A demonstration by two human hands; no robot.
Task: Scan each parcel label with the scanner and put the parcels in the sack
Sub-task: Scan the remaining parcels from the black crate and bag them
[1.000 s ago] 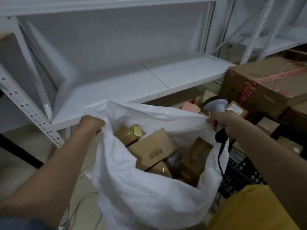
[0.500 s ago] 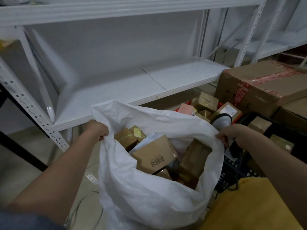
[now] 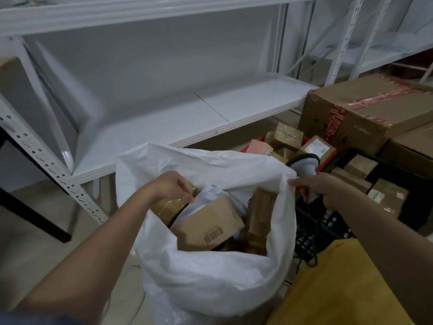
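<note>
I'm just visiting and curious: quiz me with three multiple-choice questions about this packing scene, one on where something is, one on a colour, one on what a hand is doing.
1. Where is the box with the printed barcode?
A. On the white shelf
B. Inside the sack
C. In the black crate

2. What colour is the sack?
A. White
B. Blue
C. Green

3. What is the right hand doing?
A. Hanging idle
B. Lifting the big carton
C. Holding the scanner and pinching the sack's rim

Answers:
1. B, the barcoded box lies among the other brown parcels in the sack's open mouth.
2. A, its crinkled material is white all round.
3. C, the scanner head sticks up above the fingers, and the rim is bunched at the fingertips.
</note>
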